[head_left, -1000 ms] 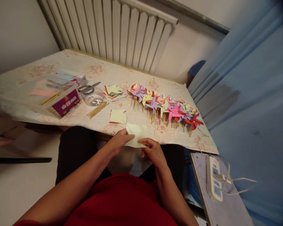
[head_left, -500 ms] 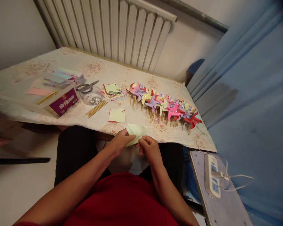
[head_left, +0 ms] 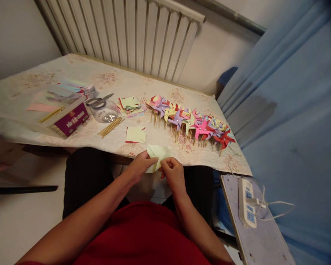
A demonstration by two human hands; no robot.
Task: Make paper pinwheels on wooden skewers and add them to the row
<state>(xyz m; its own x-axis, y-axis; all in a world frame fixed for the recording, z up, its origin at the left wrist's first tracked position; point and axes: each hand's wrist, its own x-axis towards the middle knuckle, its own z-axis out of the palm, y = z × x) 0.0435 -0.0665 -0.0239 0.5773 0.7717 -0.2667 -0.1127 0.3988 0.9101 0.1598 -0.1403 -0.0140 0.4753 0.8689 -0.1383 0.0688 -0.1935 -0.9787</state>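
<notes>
Both my hands hold a pale green paper square (head_left: 159, 152) at the table's near edge, its corners folded inward. My left hand (head_left: 139, 165) pinches its left side. My right hand (head_left: 171, 172) pinches its lower right part, fingertips close to the left hand's. Just beyond lies another cut green-and-red paper square (head_left: 135, 134). A row of several finished paper pinwheels (head_left: 191, 123) on wooden sticks lies to the right of it on the table.
On the flowered tablecloth (head_left: 110, 79): loose wooden sticks (head_left: 110, 127), a clear bowl of silvery pins (head_left: 106, 115) with scissors (head_left: 97, 101) on top, a purple box (head_left: 70, 120), a pile of cut squares (head_left: 130, 105), coloured sheets. A power strip (head_left: 245, 207) lies on a board at right. Radiator behind, blue curtain right.
The flat green square has been folded up between my hands; my right hand moved left and up toward the left hand. The view shifted slightly.
</notes>
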